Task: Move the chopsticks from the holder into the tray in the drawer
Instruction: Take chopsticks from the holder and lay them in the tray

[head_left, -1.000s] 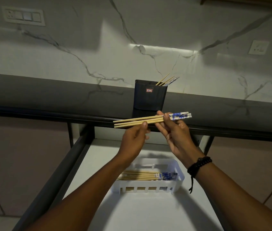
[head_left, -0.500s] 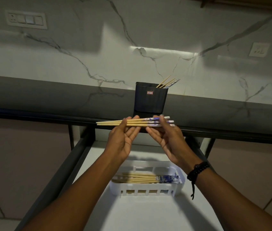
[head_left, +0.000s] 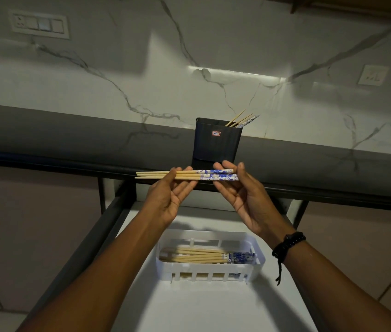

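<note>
We see the left hand [head_left: 169, 196] and the right hand [head_left: 242, 195] holding a small bunch of chopsticks [head_left: 186, 176] between them. The fingers of the left hand [head_left: 184, 182] are spread flat under the plain wooden end, with the thumb on top near 9 o'clock of the bunch. The fingers of the right hand [head_left: 222, 188] cup the blue-and-white end, and the thumb presses in from 3 o'clock. So both hands are gripping the bunch — not loose, not balled into fists. The sticks lie flat, pointing from 9 o'clock to 3 o'clock.

Around the right wrist is a black bead bracelet [head_left: 288, 243] with a cord hanging down.

Straight up at 12 o'clock from the hands stands the dark holder [head_left: 217, 142] on the grey counter [head_left: 70, 140]. A few more chopsticks in the holder [head_left: 243, 119] poke out of its top, leaning toward 2 o'clock.

Down at 6 o'clock from the hands is the open drawer [head_left: 189, 307] with its white floor. In it sits the white tray [head_left: 210, 275] with slots in its near wall. A pile of chopsticks in the tray [head_left: 204, 257] lies flat — blue ends at 3 o'clock, the same way as the ones in our hands. The held bunch is up in the air, well above the tray.

Behind it all is a marble wall [head_left: 189, 56] with a switch plate [head_left: 38, 24] at 10 o'clock and a socket [head_left: 372, 75] at 2 o'clock.
</note>
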